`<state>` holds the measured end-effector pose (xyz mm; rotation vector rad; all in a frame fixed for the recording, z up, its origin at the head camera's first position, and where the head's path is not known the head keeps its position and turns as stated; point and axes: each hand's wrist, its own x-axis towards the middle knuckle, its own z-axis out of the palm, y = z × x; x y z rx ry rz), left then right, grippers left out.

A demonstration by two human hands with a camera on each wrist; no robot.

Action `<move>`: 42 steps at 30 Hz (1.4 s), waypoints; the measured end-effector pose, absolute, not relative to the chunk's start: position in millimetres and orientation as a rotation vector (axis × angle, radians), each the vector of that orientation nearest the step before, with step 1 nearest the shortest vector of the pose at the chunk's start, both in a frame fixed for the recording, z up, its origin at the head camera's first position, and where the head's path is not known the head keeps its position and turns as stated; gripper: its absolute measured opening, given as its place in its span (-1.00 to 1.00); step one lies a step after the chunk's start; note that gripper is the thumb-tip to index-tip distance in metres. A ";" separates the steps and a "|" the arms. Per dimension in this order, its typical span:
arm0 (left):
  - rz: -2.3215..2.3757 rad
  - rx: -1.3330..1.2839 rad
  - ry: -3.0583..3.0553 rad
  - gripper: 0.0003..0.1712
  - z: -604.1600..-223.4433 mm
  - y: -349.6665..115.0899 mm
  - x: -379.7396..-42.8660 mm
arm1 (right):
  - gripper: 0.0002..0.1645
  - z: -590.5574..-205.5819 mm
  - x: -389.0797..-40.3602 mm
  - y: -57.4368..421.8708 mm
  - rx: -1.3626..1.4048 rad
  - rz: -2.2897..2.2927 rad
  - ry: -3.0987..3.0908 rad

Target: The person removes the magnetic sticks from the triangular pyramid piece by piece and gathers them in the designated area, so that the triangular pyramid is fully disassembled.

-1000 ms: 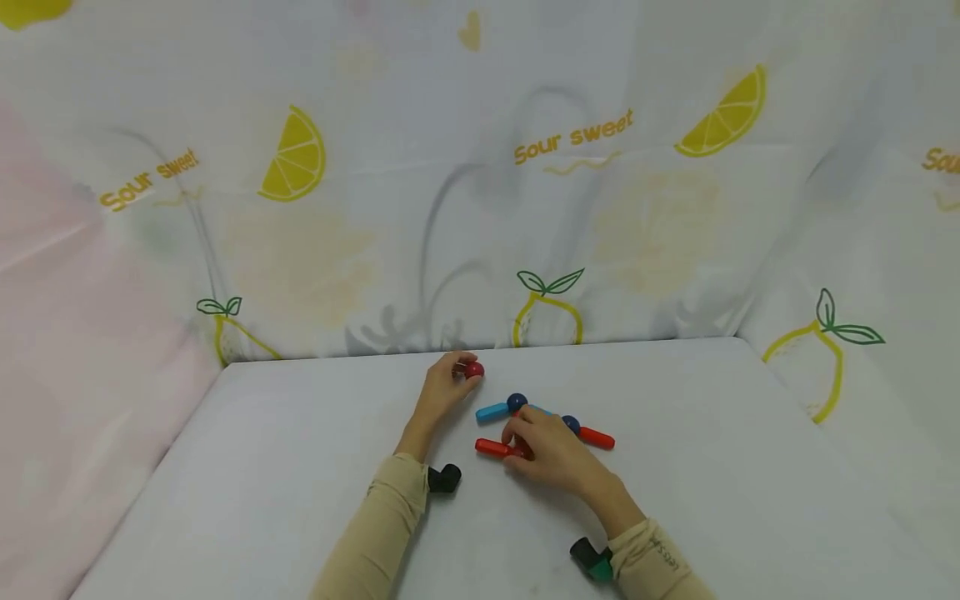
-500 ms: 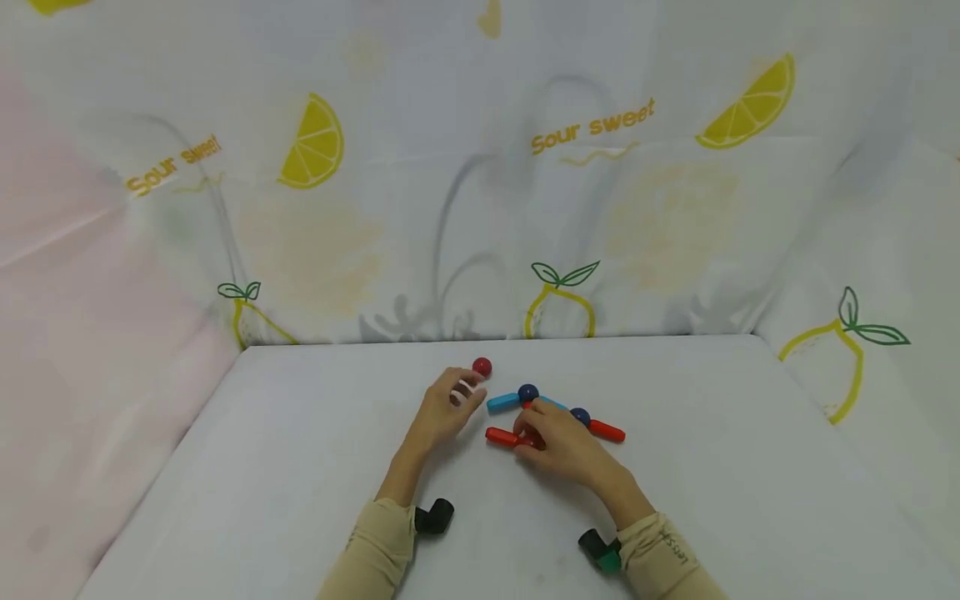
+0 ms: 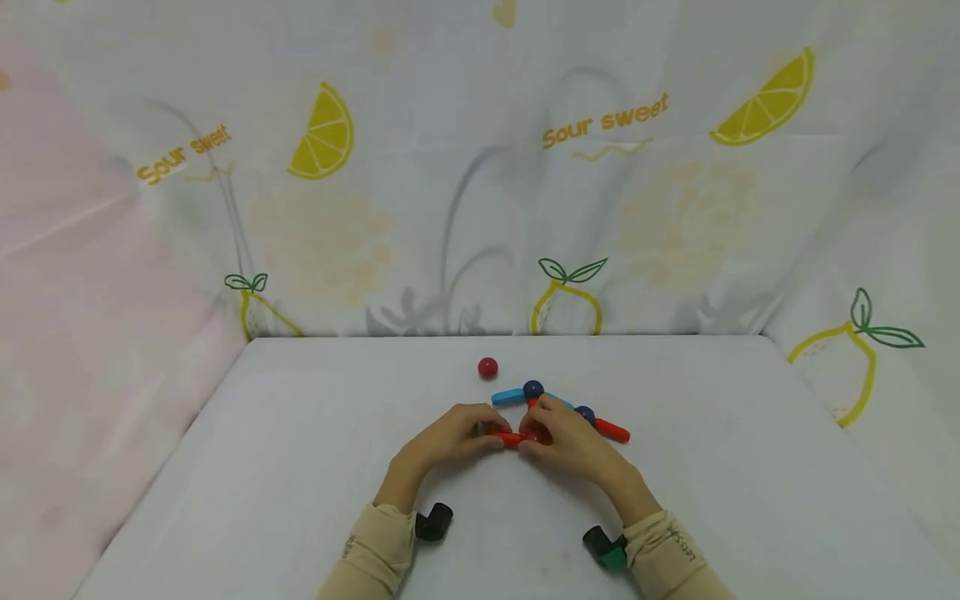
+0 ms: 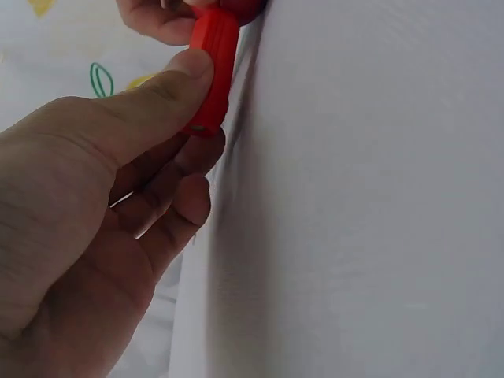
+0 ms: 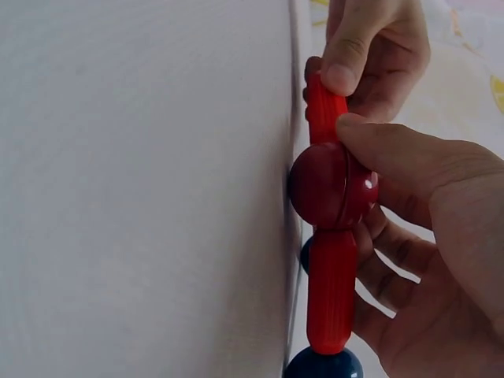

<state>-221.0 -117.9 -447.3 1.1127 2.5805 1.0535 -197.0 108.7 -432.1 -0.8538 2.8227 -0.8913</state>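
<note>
Thumb and fingers of my left hand [image 3: 448,435] pinch a short ridged red magnetic stick [image 4: 213,71] by its free end. The stick's other end meets a glossy red ball [image 5: 319,185], which my right hand [image 3: 576,446] holds between thumb and fingers. A second red stick [image 5: 332,291] runs from that ball to a dark blue ball [image 5: 324,365]. Just beyond the hands lie another dark blue ball [image 3: 533,389], a light blue stick [image 3: 507,397] to its left and a further light blue stick [image 3: 558,402] to its right, partly hidden by the right hand.
A loose red ball [image 3: 487,367] lies near the back of the white table [image 3: 337,392]. One more red stick [image 3: 612,430] extends right from the joined pieces. Behind the table hangs a lemon-print cloth [image 3: 420,208]. A black wrist camera [image 3: 435,522] sits on the left sleeve.
My left hand has let go of the loose red ball, leaving it at the back, and come nearer to pinch the red stick. The right hand stays at the held ball.
</note>
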 end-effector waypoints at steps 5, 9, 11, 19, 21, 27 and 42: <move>1.034 1.104 2.631 -0.83 -445.7 -128.5 -223.7 | -0.84 -432.0 -198.7 110.5 -0.824 -0.880 2.829; 1.079 0.963 2.781 -0.80 -446.1 -139.5 -227.4 | -0.84 -432.6 -200.8 115.8 -0.772 -0.847 2.845; 1.077 0.898 2.877 -0.78 -447.2 -142.7 -230.9 | -0.84 -432.7 -201.8 118.7 -0.784 -0.847 2.827; 0.977 0.582 3.106 -0.77 -450.9 -149.5 -243.7 | -0.90 -427.2 -202.7 125.0 -0.835 -0.887 2.737; 0.954 0.525 3.110 -0.77 -452.2 -151.4 -244.5 | -0.93 -424.5 -202.3 125.9 -0.849 -0.904 2.710; 0.929 0.609 3.135 -0.73 -452.4 -150.2 -246.3 | -0.88 -418.7 -205.5 129.6 -0.803 -1.048 2.795; 0.958 0.722 2.971 -0.70 -441.5 -77.6 -224.7 | -0.67 -435.3 -219.9 132.3 -0.824 -1.069 2.906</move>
